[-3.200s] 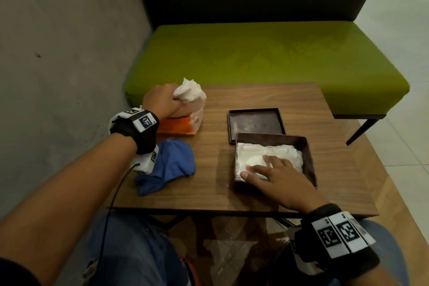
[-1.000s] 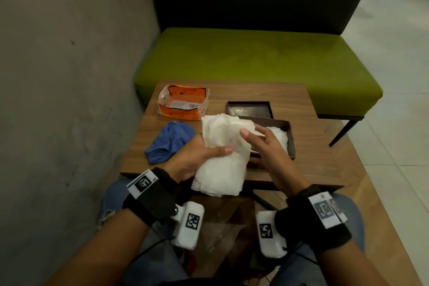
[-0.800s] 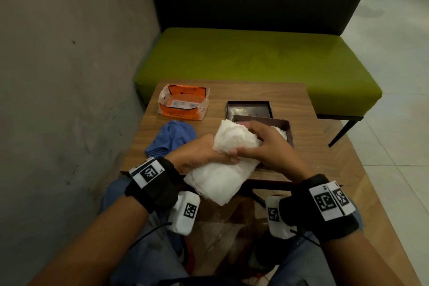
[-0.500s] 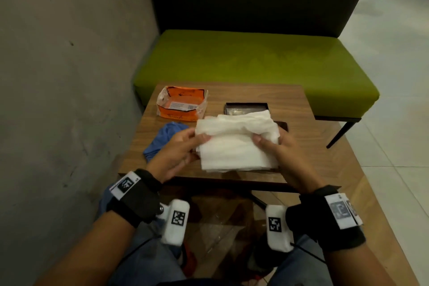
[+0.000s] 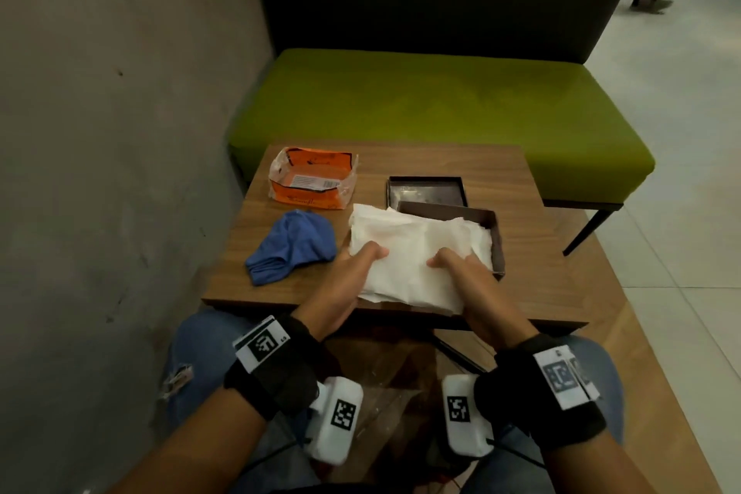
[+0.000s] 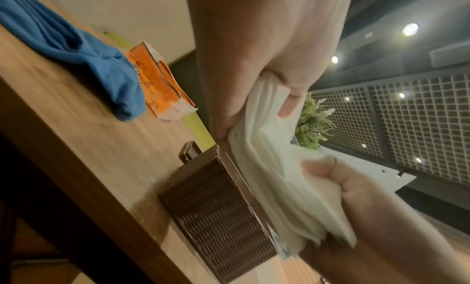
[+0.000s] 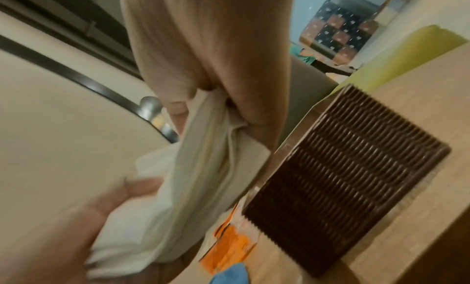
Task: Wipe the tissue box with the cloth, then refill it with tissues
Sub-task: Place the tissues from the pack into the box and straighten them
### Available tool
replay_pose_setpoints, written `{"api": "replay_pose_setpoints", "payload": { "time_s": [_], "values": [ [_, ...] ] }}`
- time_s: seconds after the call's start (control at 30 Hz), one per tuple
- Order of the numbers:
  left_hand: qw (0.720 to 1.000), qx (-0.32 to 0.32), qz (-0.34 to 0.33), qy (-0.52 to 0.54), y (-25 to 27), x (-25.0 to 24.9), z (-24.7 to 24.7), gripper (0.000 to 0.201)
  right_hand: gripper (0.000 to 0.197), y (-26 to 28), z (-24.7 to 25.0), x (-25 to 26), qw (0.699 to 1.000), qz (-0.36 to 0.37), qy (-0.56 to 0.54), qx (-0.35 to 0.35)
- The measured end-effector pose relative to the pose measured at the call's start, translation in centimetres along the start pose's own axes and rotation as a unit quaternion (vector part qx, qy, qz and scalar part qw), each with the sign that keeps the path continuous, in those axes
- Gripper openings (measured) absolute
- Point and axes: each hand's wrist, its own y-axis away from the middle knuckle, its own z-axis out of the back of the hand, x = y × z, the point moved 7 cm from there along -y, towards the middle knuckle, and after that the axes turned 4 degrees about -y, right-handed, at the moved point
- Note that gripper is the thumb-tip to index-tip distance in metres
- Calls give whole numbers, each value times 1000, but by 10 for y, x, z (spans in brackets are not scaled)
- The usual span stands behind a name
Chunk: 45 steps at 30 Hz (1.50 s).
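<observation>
A grey wall (image 5: pixel 100 172) is on the far left. Next to it stands a small wooden surface (image 5: pixel 533 265). A blue cloth (image 5: pixel 292 245) lies crumpled on the left part of the surface. Just behind the cloth sits an orange tissue pack (image 5: pixel 312 182), torn open on top.

The left hand (image 5: pixel 349 281) holds the left edge of a stack of white tissues (image 5: pixel 413 253). Its thumb lies on top and its fingers are curled under, so it pinches the stack. In the left wrist view the thumb and fingers squeeze the soft white layers between them.

The tissues are spread wide between both hands. They lie over the brown tissue box (image 5: pixel 495 241), and the near edge of the stack hangs past the front edge of the surface. The box is open at the top. Its side has a woven look in the wrist views. More white tissues show inside the box on its right side. Just behind the box lies its flat dark lid (image 5: pixel 427 192).

The right hand (image 5: pixel 473 285) pinches the right edge of the stack the same way, thumb on top.

Behind the surface is a green bench seat (image 5: pixel 441 100) with a dark back. On the right is a pale tiled floor (image 5: pixel 681 132).
</observation>
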Motion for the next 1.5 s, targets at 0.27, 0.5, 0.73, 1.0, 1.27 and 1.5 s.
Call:
{"api": "replay_pose_setpoints", "payload": {
  "time_s": [0.27,0.5,0.73,1.0,1.27,1.5],
  "values": [
    [968,-35,-159,-188,-41,-43,-14,20,35,-24,66,41,977,124,115,-133],
    [898,-56,-194,-390,-85,-32,-34,34,35,-41,84,50,894,140,386,-177],
    [720,-45,-217,-658,-84,-29,-48,33,43,-42,81,38,770,88,610,-166],
    [698,-74,-359,-615,-58,-45,-57,23,32,-34,57,48,808,233,506,-189],
    [607,-34,-319,-727,-67,-35,-65,41,41,-59,38,35,789,173,582,-98],
    [629,-31,-235,-741,-94,-35,-58,39,23,-75,48,39,801,154,570,-101]
  ]
}}
